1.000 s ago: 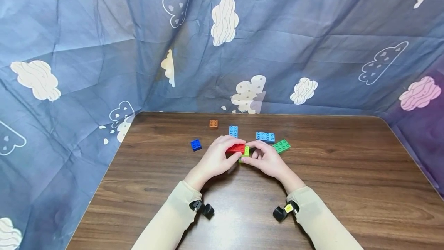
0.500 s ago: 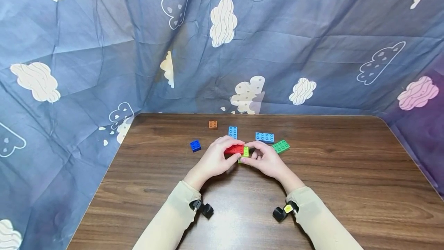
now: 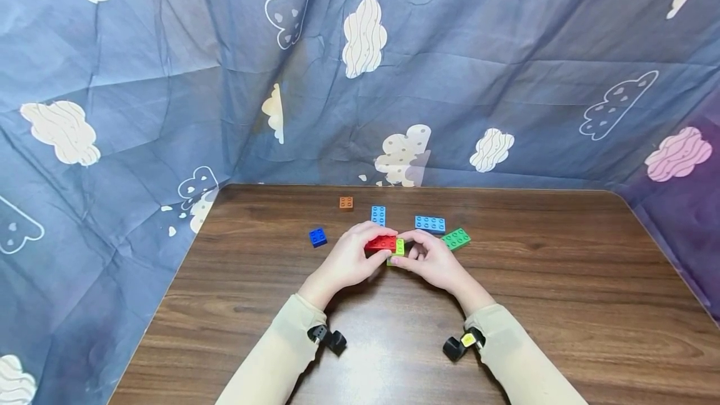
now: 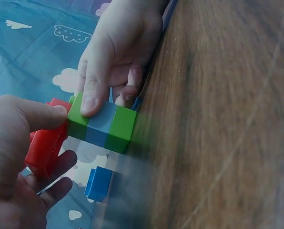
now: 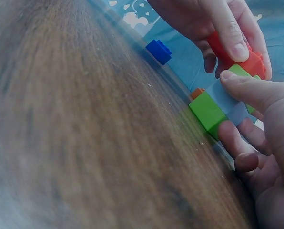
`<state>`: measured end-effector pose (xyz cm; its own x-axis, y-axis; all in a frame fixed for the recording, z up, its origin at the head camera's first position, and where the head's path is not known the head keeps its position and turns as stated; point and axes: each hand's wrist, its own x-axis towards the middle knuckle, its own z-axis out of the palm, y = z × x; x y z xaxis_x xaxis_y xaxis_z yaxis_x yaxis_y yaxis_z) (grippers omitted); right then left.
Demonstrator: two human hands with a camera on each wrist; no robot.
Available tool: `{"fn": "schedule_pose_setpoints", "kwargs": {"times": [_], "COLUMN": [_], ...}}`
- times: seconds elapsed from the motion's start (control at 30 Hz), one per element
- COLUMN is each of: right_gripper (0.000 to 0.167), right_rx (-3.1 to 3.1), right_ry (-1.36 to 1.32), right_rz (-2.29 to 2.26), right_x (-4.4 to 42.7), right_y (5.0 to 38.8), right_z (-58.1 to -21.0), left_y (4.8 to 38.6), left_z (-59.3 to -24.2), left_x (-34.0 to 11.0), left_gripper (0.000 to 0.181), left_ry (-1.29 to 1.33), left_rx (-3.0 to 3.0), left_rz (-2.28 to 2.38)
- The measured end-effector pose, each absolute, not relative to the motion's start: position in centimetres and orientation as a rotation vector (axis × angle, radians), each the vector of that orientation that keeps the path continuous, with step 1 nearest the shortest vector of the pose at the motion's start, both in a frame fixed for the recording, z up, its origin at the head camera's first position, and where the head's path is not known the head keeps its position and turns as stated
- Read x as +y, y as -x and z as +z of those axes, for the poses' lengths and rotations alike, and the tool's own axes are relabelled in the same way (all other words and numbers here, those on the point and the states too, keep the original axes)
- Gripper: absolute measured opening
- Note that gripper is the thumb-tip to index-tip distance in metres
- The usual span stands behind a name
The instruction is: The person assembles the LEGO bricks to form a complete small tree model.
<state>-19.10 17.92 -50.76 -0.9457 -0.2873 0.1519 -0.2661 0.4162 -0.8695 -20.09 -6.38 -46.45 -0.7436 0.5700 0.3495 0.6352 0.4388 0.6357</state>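
Note:
A red brick (image 3: pixel 382 242) sits on top of a small stack and overhangs to the left. Between thumb and fingers, my left hand (image 3: pixel 350 259) pinches this red brick. Beneath it, the left wrist view shows a lime green brick (image 4: pixel 76 119), then a grey-blue brick (image 4: pixel 102 120), with a green brick (image 4: pixel 122 130) at the bottom, on the table. My right hand (image 3: pixel 433 259) holds the stack from the right, its thumb on the grey-blue and lime layers in the left wrist view. Fingers hide part of the stack in the head view.
Behind the hands lie an orange brick (image 3: pixel 345 204), a light blue brick (image 3: pixel 378 215) and another light blue brick (image 3: pixel 430 224). A dark blue brick (image 3: pixel 317 237) is on the left, a green brick (image 3: pixel 456 239) beside the right hand. Cloud-patterned cloth (image 3: pixel 315 99) hangs behind the wooden table (image 3: pixel 534 255).

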Motion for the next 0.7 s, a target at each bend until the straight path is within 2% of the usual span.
{"fn": "schedule_pose_setpoints", "kwargs": {"times": [0.7], "right_gripper": [0.046], "right_rx": [2.609], "right_ry": [0.502], "right_rz": [-1.583], "right_x": [17.91], "right_y": [18.86], "right_z": [-50.18], "left_y": [19.94], "left_z": [-46.49], "left_x": [-6.36], "left_gripper": [0.035], "left_ry": [1.079], "left_rx": [-2.614], "left_rz": [-1.173]}}
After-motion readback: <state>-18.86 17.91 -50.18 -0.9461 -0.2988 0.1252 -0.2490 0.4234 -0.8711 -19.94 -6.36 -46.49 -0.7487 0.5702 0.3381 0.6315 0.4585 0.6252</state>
